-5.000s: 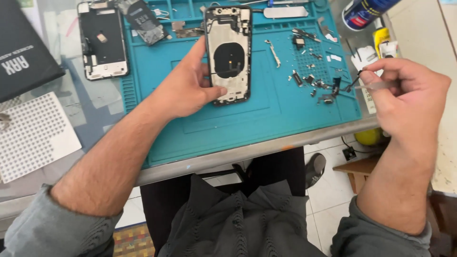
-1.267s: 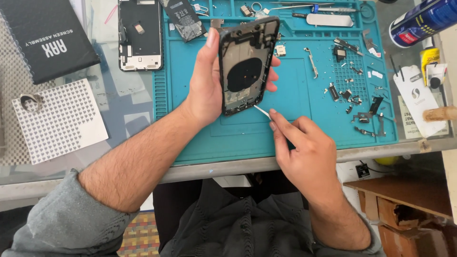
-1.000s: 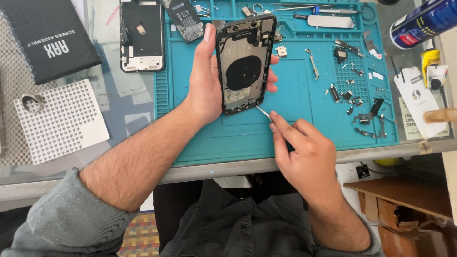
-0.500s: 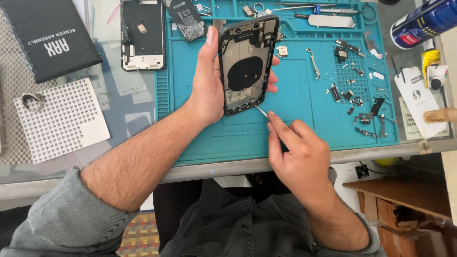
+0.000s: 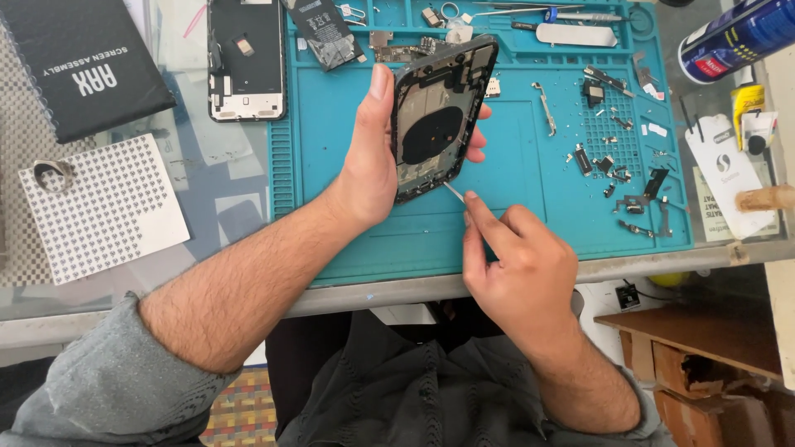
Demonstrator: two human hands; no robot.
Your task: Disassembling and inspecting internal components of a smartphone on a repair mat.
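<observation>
While my right hand point(image 5: 517, 265) is nearest to me, just above the front edge of the table point(image 5: 373, 294), its grip is closed on thin metal tweezers point(image 5: 455, 192). Their tip touches the lower edge of the opened phone housing point(image 5: 439, 116). My left hand point(image 5: 373, 157) holds this housing lifted over the blue work mat point(image 5: 530, 174) and a little tilted, with the open inside turned to me. The thumb lies along its left side and the fingertips come around the right side, so this grip is clamped on the housing. Inside I see a dark round coil in the middle.

To the right on the mat, small brackets and screws point(image 5: 617, 170) lie spread, well apart from my hands. To the left, beside the mat, there is a white card with a dotted pattern point(image 5: 108, 211) and a small ring point(image 5: 51, 174) on its corner. Farther away lie the removed phone screen point(image 5: 246, 58) face down, a black box point(image 5: 79, 62), a phone battery point(image 5: 325, 33) and a blue spray can point(image 5: 737, 37) at the far right.
</observation>
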